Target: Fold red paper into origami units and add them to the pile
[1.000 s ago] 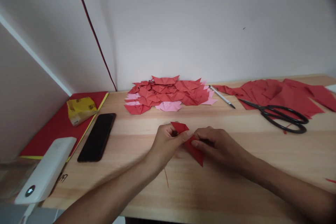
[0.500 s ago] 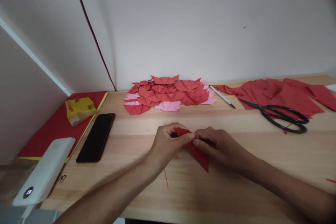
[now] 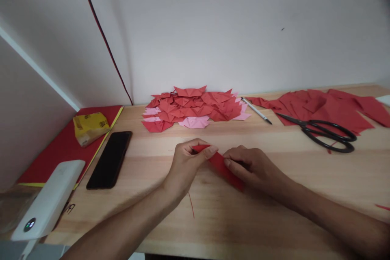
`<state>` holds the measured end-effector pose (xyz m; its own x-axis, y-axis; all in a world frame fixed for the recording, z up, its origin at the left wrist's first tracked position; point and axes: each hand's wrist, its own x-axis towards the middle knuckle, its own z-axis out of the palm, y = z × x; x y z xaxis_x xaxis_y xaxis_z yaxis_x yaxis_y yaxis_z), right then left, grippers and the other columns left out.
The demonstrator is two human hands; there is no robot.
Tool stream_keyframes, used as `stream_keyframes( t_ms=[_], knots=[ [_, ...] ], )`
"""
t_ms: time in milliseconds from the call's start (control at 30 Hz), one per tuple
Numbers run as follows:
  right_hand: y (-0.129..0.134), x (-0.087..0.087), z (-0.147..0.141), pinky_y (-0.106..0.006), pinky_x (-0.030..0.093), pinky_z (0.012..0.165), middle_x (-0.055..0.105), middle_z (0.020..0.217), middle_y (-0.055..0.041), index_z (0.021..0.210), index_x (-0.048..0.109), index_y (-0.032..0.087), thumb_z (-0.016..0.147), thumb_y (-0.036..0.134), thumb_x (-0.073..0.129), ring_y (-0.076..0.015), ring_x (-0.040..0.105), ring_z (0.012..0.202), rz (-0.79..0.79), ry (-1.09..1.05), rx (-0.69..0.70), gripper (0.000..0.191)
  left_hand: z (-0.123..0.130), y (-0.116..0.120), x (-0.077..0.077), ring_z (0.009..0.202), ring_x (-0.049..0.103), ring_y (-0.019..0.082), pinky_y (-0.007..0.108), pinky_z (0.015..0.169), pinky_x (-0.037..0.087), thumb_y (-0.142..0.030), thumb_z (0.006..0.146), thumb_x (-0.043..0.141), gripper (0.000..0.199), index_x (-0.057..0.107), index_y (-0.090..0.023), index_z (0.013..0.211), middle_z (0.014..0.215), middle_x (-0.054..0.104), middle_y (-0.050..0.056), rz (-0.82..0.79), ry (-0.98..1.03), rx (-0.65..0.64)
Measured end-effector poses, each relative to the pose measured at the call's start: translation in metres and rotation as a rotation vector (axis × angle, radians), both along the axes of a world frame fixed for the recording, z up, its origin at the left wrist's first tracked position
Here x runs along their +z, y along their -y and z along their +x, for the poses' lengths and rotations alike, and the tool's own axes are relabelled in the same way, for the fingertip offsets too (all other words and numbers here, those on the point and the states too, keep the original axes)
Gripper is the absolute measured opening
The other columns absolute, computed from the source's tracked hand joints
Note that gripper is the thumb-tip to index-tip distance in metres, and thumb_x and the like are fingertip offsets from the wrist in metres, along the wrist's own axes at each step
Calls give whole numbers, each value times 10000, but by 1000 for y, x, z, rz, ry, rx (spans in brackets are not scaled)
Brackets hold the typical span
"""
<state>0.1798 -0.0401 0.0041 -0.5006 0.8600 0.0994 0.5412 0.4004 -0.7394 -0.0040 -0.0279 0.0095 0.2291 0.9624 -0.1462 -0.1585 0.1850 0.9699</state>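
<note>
Between my hands is a red piece of paper (image 3: 224,167), folded into a narrow shape that slants down to the right. My left hand (image 3: 188,161) pinches its upper left end between thumb and fingers. Along the paper's upper right edge, the closed thumb and forefinger of my right hand (image 3: 248,164) grip it. Part of the paper is hidden behind the fingers. Beyond my hands, a heap of folded red and pink paper pieces (image 3: 195,111) lies against the wall.
Black-handled scissors (image 3: 327,132) rest partly on red paper scraps (image 3: 329,107) at the right, near a white pen (image 3: 256,111). At left are a phone (image 3: 109,160), a white power bank (image 3: 50,199), a yellow packet (image 3: 90,128) and a red sheet (image 3: 57,152).
My left hand has shifted slightly left and up along the paper, and my hands are a little further apart. The paper's lower end has risen and looks narrower.
</note>
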Motion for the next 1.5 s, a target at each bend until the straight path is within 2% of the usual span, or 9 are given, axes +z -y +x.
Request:
stream_keyframes(
  t_ms=[133, 333, 767, 900, 967, 1033, 1133, 1367, 1500],
  knots=[
    [-1, 1, 2, -250, 361, 600, 518, 611, 16, 666, 483, 186, 891, 217, 387, -121, 479, 603, -26, 11, -9, 246, -3, -3, -3, 668, 520, 87, 210, 666, 390, -256, 720, 735, 151, 681, -115, 736, 703, 596, 12, -56, 107, 18],
    [-3, 4, 4, -249, 361, 578, 529, 625, 2, 672, 500, 186, 896, 243, 374, -129, 488, 606, -39, 30, -17, 263, -7, -8, 4, 629, 502, 68, 184, 615, 376, -222, 707, 729, 113, 706, -112, 710, 685, 605, 14, -79, 170, 95],
    [-6, 9, 16, -249, 281, 521, 329, 556, 38, 592, 290, 199, 910, 293, 364, -102, 339, 535, -140, 16, 25, 340, -10, -11, 0, 620, 527, 82, 198, 576, 398, -246, 729, 702, 135, 710, -112, 726, 729, 636, 40, -84, 91, 51],
    [-9, 8, 21, -249, 277, 517, 308, 551, 42, 587, 291, 197, 931, 344, 362, -100, 328, 528, -181, -3, 59, 381, -16, -16, -2, 598, 557, 105, 224, 568, 435, -298, 733, 705, 183, 699, -115, 745, 708, 640, 44, -124, 37, -53],
    [-9, 8, 22, -243, 296, 522, 356, 565, 38, 603, 369, 193, 938, 381, 370, -103, 361, 541, -199, -17, 91, 384, -17, -17, -2, 587, 560, 109, 229, 562, 442, -312, 730, 707, 195, 702, -120, 765, 701, 643, 42, -119, -8, -99],
    [-8, 10, 21, -240, 349, 566, 497, 654, 19, 730, 517, 190, 940, 392, 383, -114, 451, 604, -209, -42, 119, 321, -14, -15, 0, 583, 552, 96, 215, 564, 437, -303, 723, 713, 186, 711, -122, 767, 693, 648, 37, -84, -59, -110],
    [-6, 11, 16, -251, 395, 630, 609, 777, -11, 869, 595, 183, 940, 375, 396, -133, 530, 690, -169, -59, 103, 285, -6, -8, 2, 577, 539, 83, 201, 572, 427, -278, 702, 723, 162, 719, -121, 744, 678, 653, 28, -51, -134, -122],
    [-3, 3, 8, -254, 387, 614, 630, 717, -9, 794, 609, 181, 925, 330, 419, -134, 544, 666, -85, 1, 2, 274, 5, 0, 2, 592, 562, 104, 213, 585, 432, -248, 659, 745, 138, 714, -126, 715, 658, 661, 25, -13, -191, -96],
    [-4, 2, 8, -244, 347, 571, 536, 618, 16, 678, 503, 180, 931, 329, 395, -115, 486, 591, -29, 76, -7, 313, 2, -1, 3, 612, 575, 110, 215, 604, 441, -258, 660, 752, 132, 724, -134, 699, 677, 681, 32, 2, -198, -62]
  ],
)
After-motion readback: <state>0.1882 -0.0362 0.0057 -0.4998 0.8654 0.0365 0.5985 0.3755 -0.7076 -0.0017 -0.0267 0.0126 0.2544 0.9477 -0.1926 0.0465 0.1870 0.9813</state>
